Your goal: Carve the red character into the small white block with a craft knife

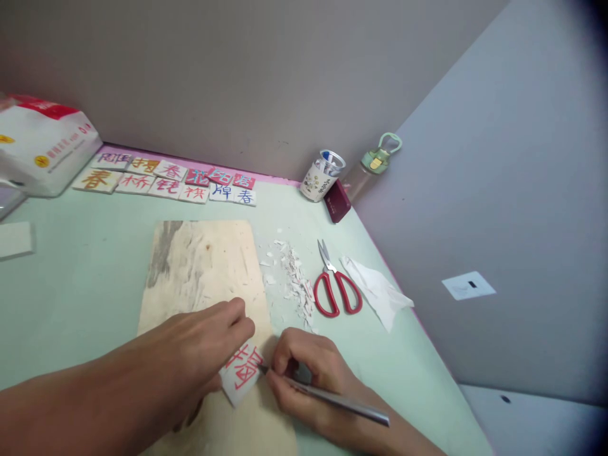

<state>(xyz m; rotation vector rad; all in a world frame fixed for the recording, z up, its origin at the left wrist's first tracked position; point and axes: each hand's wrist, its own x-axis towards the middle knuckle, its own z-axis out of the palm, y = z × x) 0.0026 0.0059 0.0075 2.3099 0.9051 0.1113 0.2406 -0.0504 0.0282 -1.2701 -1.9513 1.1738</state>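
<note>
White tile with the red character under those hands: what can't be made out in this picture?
Head view:
- The white tile with the red character: its left part is hidden by the left hand.
- The thin metal carving tool: its tip is too small to tell, its grip covered by the right hand.
- The white plastic bag: cut off by the left edge.
- The row of painted tiles: characters too small to read.

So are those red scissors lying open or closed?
Slightly open. The red scissors lie flat on the table, untouched, their blade tips parted a little and their two handle loops apart, beside the white scraps.
</note>
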